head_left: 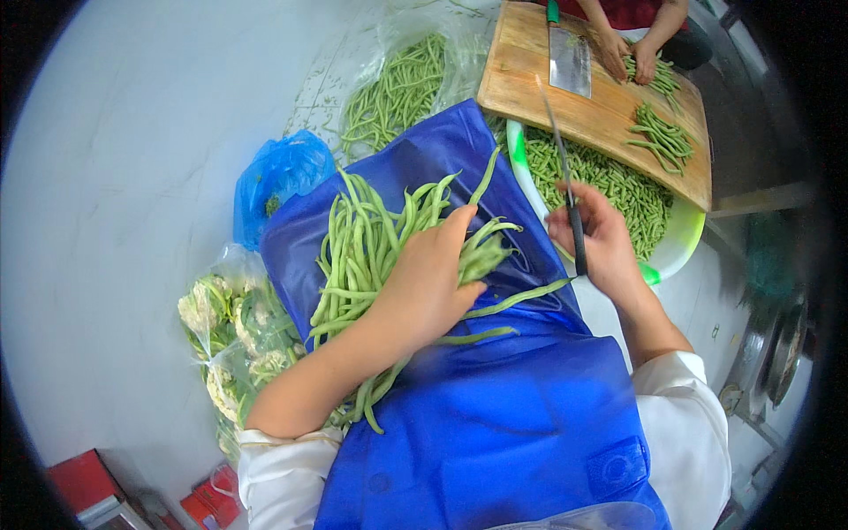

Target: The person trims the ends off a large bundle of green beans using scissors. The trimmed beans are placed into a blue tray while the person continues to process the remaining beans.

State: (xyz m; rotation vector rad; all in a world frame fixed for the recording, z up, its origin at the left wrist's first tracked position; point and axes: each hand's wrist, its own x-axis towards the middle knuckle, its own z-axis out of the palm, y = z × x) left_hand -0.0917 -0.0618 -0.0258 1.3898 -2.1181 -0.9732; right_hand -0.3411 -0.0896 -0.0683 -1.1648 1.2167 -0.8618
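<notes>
A loose heap of long green beans point(358, 247) lies across the blue apron point(495, 406) on my lap. My left hand point(433, 261) is closed round several of the beans, with their ends sticking out past the thumb and fingers. Over the apron's right edge, my right hand point(596, 234) grips a narrow knife point(576, 231) by its black handle, blade pointing up and away. One long bean stretches from beneath my left hand to near the bottom of that handle.
A tub point(521, 172) of cut beans stands at the right, a cutting board point(521, 71) across it. A cleaver point(570, 62) lies there, beside a co-worker's hands point(632, 57) on beans. Leftward are a bean bag point(397, 93), a blue bag point(274, 177) and bagged cauliflower point(225, 327).
</notes>
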